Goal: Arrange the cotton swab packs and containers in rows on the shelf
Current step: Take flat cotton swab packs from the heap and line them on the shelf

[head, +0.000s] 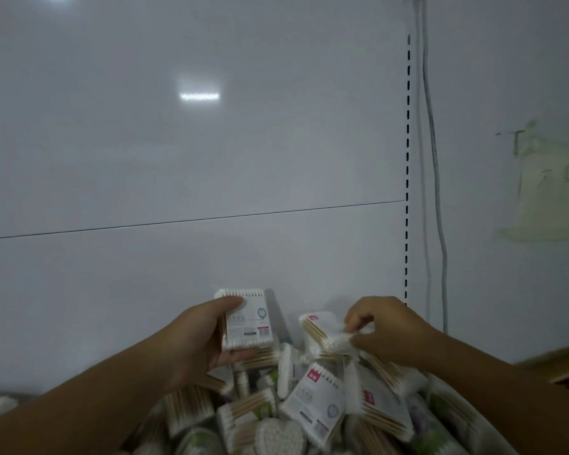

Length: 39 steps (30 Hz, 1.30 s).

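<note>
Left hand grips upright pack, label outward, ready for shelving; right hand pinches second pack from pile.

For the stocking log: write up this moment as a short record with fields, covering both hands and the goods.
left hand: grips a labelled swab pack, upright, label toward the camera
right hand: pinches a pack of wooden-stick swabs at the pile's top
pile: packs and containers heaped unsorted below both hands
heart-shaped container: lies in the pile, near the bottom edge
backdrop: white back panel, slotted upright, cable beside it
rows: none in view
</note>
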### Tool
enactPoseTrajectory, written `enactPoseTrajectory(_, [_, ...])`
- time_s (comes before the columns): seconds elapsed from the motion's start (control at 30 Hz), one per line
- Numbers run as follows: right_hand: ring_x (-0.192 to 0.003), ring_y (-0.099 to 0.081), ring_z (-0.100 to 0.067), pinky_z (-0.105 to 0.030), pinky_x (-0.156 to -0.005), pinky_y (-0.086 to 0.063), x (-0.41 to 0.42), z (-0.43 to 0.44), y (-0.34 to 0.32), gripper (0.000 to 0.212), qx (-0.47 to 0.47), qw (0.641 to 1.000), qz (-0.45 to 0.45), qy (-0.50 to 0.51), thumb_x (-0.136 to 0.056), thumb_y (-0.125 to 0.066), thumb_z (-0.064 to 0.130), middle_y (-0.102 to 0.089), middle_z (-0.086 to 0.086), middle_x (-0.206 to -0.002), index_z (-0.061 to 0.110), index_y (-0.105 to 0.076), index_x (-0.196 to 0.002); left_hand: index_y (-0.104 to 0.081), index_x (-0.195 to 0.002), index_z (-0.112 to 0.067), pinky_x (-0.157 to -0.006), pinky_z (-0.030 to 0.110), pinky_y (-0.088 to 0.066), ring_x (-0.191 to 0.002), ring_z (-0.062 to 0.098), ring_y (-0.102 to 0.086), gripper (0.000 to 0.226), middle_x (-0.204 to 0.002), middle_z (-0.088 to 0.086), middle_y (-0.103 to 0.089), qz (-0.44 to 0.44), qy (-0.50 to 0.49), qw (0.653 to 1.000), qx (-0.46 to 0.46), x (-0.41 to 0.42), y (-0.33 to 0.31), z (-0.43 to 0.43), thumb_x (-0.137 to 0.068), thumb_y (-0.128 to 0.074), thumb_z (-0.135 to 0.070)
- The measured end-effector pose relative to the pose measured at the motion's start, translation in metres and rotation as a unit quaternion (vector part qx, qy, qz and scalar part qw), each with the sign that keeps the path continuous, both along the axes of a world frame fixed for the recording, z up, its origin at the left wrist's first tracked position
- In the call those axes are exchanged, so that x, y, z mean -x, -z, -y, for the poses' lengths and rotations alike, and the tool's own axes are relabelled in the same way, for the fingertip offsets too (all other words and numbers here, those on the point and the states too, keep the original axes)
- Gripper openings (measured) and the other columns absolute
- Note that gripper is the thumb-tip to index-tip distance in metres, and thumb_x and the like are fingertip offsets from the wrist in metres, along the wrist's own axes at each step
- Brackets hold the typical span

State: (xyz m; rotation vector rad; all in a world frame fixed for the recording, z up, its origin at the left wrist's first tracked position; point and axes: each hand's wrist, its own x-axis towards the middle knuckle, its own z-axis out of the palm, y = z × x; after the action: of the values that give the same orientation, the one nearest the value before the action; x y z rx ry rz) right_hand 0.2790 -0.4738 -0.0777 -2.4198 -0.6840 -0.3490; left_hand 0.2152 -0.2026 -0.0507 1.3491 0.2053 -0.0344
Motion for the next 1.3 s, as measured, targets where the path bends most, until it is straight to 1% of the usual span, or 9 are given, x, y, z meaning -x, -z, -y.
enactPoseTrajectory(0.17, [-0.085,-0.065,-0.008,-0.022,-0.081,-0.053,0.005,-0.004,0.003,0.03,-0.033,0.998,-0.048,-0.016,-0.071,-0.079,0.007,-0.07,0.006,-0.094,0.034,-0.066,-0.066,-0.064,-0.105,-0.001,-0.046,0.038,-0.056,-0.071,0.033,-0.073,0.023,-0.09,0.02,-0.074,-0.03,0.026,0.999,-0.015,-0.002,0.003,0.006,-0.094,-0.054,-0.019])
enactPoseTrajectory(0.37, [-0.067,-0.066,-0.005,-0.016,-0.063,-0.052,0.003,-0.009,0.001,0.026,-0.097,0.99,-0.102,-0.011,-0.069,-0.074,-0.001,-0.073,0.002,-0.078,0.023,-0.071,-0.058,-0.064,-0.109,-0.005,-0.048,0.033,-0.056,-0.072,0.029,-0.074,0.026,-0.091,0.018,-0.074,-0.043,0.024,0.997,-0.062,-0.004,0.015,0.005,-0.095,-0.054,-0.025])
enactPoseTrajectory(0.53, [-0.073,-0.064,-0.003,-0.021,-0.073,-0.053,0.016,-0.022,0.002,0.027,-0.146,0.988,-0.022,-0.035,-0.072,-0.072,0.0,-0.07,0.004,-0.079,0.023,-0.069,-0.059,-0.06,-0.118,-0.004,-0.054,0.041,-0.059,-0.079,0.033,-0.073,0.027,-0.095,0.018,-0.074,0.021,0.001,1.0,0.023,-0.006,0.02,0.012,-0.098,-0.049,-0.019])
enactPoseTrajectory(0.67, [-0.076,-0.064,-0.005,-0.022,-0.076,-0.051,0.032,-0.034,-0.003,0.012,-0.18,0.976,0.089,-0.085,-0.073,-0.076,0.004,-0.069,0.004,-0.081,0.014,-0.073,-0.067,-0.061,-0.123,-0.013,-0.068,0.04,-0.059,-0.097,0.03,-0.071,0.045,-0.11,0.013,-0.072,0.091,0.07,0.991,0.065,-0.002,0.018,0.022,-0.089,-0.056,-0.043])
enactPoseTrajectory(0.73, [-0.077,-0.064,-0.005,-0.021,-0.076,-0.051,0.041,-0.039,-0.008,0.007,-0.16,0.973,0.114,-0.123,-0.073,-0.078,0.004,-0.069,0.003,-0.083,0.01,-0.074,-0.072,-0.061,-0.123,-0.011,-0.074,0.041,-0.059,-0.103,0.032,-0.068,0.049,-0.115,0.016,-0.069,0.11,0.129,0.985,0.04,0.002,0.015,0.034,-0.081,-0.065,-0.036])
enactPoseTrajectory(0.9, [-0.081,-0.054,0.01,-0.004,-0.072,-0.039,0.053,-0.017,-0.024,0.022,-0.001,0.988,0.084,-0.126,-0.082,-0.073,0.029,-0.066,0.012,-0.097,0.021,-0.072,-0.103,-0.062,-0.114,0.0,-0.056,0.037,-0.058,-0.08,0.034,-0.073,0.051,-0.098,0.022,-0.072,0.102,0.104,0.989,0.033,0.004,0.012,0.043,-0.063,-0.06,-0.001])
enactPoseTrajectory(1.07, [-0.095,-0.048,-0.008,-0.022,-0.081,-0.034,0.067,0.016,0.0,0.059,0.305,0.948,0.081,-0.048,-0.073,-0.06,0.07,-0.058,0.011,-0.108,0.033,-0.058,-0.119,-0.065,-0.106,0.0,-0.044,0.031,-0.054,-0.064,0.028,-0.073,0.035,-0.085,0.019,-0.074,0.068,0.085,0.994,0.014,0.012,0.008,0.026,-0.071,-0.058,0.001])
enactPoseTrajectory(1.2, [-0.096,-0.053,-0.01,-0.026,-0.093,-0.037,0.075,0.009,0.014,0.037,0.26,0.956,0.132,-0.026,-0.082,-0.059,0.051,-0.062,0.01,-0.106,0.029,-0.062,-0.111,-0.064,-0.11,0.0,-0.048,0.035,-0.057,-0.07,0.03,-0.073,0.045,-0.091,0.021,-0.074,0.062,0.078,0.995,0.017,0.014,0.009,0.024,-0.065,-0.06,-0.002])
enactPoseTrajectory(1.3, [-0.082,-0.051,-0.003,-0.02,-0.078,-0.036,0.08,0.007,0.01,0.023,0.17,0.974,0.149,-0.033,-0.083,-0.059,0.044,-0.062,0.015,-0.089,0.028,-0.069,-0.096,-0.064,-0.113,-0.005,-0.05,0.035,-0.057,-0.074,0.03,-0.073,0.05,-0.096,0.019,-0.074,0.072,0.077,0.994,0.004,0.017,0.012,0.02,-0.063,-0.063,-0.005])
